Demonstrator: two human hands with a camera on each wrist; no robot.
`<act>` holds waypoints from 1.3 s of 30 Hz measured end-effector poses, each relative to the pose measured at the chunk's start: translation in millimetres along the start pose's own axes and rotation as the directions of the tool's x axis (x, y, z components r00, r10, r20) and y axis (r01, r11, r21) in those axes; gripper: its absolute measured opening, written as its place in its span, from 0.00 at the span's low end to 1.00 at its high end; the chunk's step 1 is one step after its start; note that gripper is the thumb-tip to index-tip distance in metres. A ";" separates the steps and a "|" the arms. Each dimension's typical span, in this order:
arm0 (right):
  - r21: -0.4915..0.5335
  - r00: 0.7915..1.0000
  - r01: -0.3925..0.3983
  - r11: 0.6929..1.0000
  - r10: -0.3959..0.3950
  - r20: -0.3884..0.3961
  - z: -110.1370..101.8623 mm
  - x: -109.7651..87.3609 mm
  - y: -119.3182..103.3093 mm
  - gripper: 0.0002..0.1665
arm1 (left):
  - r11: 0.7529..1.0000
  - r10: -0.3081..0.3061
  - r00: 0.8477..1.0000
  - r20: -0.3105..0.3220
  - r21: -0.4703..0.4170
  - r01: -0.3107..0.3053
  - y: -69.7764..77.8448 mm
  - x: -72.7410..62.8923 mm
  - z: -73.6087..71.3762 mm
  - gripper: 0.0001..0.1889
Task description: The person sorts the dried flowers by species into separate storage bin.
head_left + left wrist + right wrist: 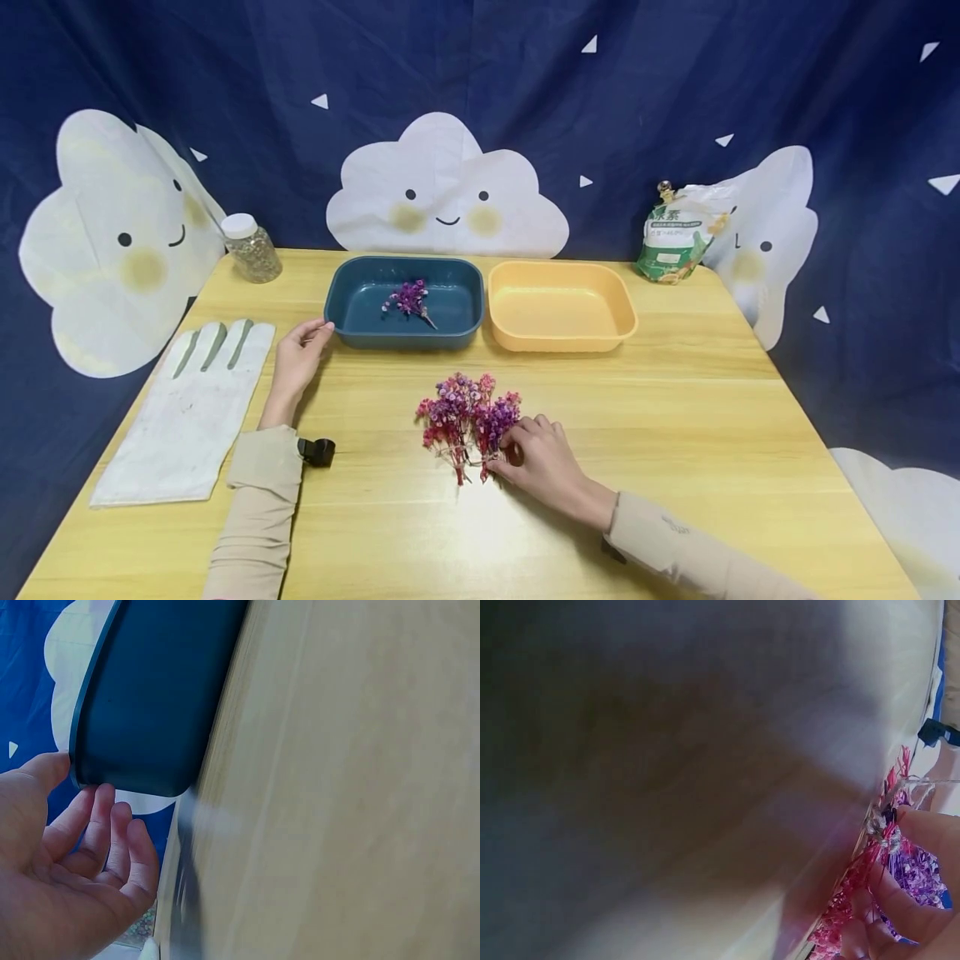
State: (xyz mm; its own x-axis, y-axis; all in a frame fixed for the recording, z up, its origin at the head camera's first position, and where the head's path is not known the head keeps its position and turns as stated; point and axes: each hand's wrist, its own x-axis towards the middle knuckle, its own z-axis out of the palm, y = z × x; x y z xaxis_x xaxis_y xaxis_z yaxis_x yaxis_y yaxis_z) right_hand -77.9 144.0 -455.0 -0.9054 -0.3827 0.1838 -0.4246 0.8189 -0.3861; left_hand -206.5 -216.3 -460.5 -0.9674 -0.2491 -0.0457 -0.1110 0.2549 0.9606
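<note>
Small pink and purple dried flowers lie in two bunches near the middle of the table. My right hand [546, 465] pinches the stems of the right-hand bunch [498, 417] between thumb and fingers, close over the wood. Tied stems [885, 832] show between those fingertips in the right wrist view. Beside it lies the other bunch [453, 408], stems toward me. At the near left corner of a dark blue plastic basin [405, 342], my left hand [296, 360] holds the rim, thumb on its edge and fingertips against the side. One purple sprig [408, 298] lies in that basin.
A yellow basin [562, 340] stands right beside the blue one. White gloves [183, 425] lie at the left edge. A lidded clear jar [253, 250] of small grains stands at the back left, and a green and white bag [672, 242] at the back right.
</note>
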 end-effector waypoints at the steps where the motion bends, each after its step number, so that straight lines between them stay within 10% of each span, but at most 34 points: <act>1: 0.005 1.000 -0.009 1.000 0.009 0.005 0.1 0.3 -0.1 0.19 | 1.000 0.001 1.000 0.000 0.001 -0.001 -0.2 0.1 0.1 0.27; 26: 0.324 0.983 -0.177 0.930 0.185 0.006 -0.9 -4.6 -1.4 0.08 | 1.000 0.016 1.000 0.003 0.009 -0.016 -3.9 1.5 0.0 0.28; 39: 0.476 0.964 -0.243 0.845 0.264 0.024 -15.9 2.0 -5.1 0.08 | 1.000 0.017 1.000 0.005 0.002 -0.017 -4.1 1.1 -0.6 0.28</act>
State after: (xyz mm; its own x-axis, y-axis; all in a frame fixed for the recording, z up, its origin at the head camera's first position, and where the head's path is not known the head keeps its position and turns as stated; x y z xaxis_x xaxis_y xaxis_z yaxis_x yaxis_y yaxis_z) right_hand -77.5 145.9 -438.3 -0.9852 -0.1628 0.0535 -0.1396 0.5813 -0.8016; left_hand -206.9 -218.2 -464.3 -0.9701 -0.2406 -0.0310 -0.0953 0.2606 0.9607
